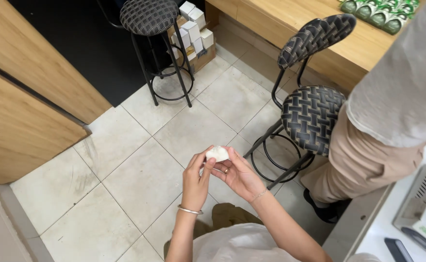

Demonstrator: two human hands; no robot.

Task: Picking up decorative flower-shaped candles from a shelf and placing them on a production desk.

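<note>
Fingers of the left hand (195, 180) and right hand (237, 174) cover the underside of the small white lump (217, 153), so what it is can't be told. The second person (392, 111) is cut off by the right edge, and the green packets (380, 12) by the top.

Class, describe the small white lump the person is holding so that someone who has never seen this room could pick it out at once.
Start at the pale tiled floor between the wooden cabinet and the woven black chair. Above it, the left hand and right hand meet, pinching the white lump between their fingertips. It is the only soft, rounded white thing here; the white boxes behind the stool are square-edged.
</note>
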